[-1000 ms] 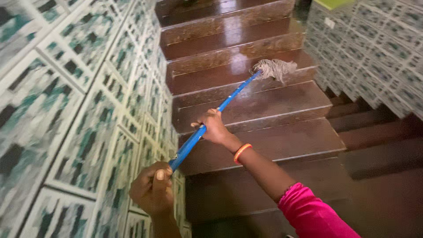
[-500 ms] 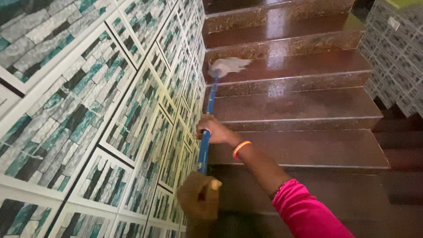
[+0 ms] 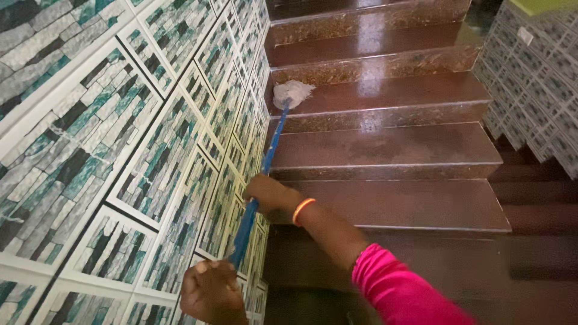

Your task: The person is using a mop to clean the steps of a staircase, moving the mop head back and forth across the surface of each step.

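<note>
**Mop head at the wall end of a stair tread, both hands on the handle**

The right hand (image 3: 269, 194) is closed around the blue mop handle (image 3: 265, 162) roughly at its middle, fingers wrapped over the shaft, with an orange bangle (image 3: 303, 210) on the wrist and a pink sleeve (image 3: 400, 289) further down the arm. The left hand (image 3: 211, 292) is closed on the lower end of the same handle, near the bottom edge of the view, its fingers curled around the shaft.

From the two grips the handle runs up and away along the tiled wall (image 3: 120, 138), tilted slightly to the right as it climbs. Its far end meets the pale grey mop head (image 3: 292, 92), which lies flat on the brown stair tread (image 3: 391, 93) two steps above the one level with the right hand. The mop head sits at the left end of that tread, pressed into the corner where the tread meets the wall, well apart from both hands.

The treads are glossy dark brown with speckled risers (image 3: 373, 69). The wall on the left is covered in green, white and grey stone-pattern tiles, and a similar tiled surface (image 3: 530, 96) stands at the right edge of the stairs.
</note>
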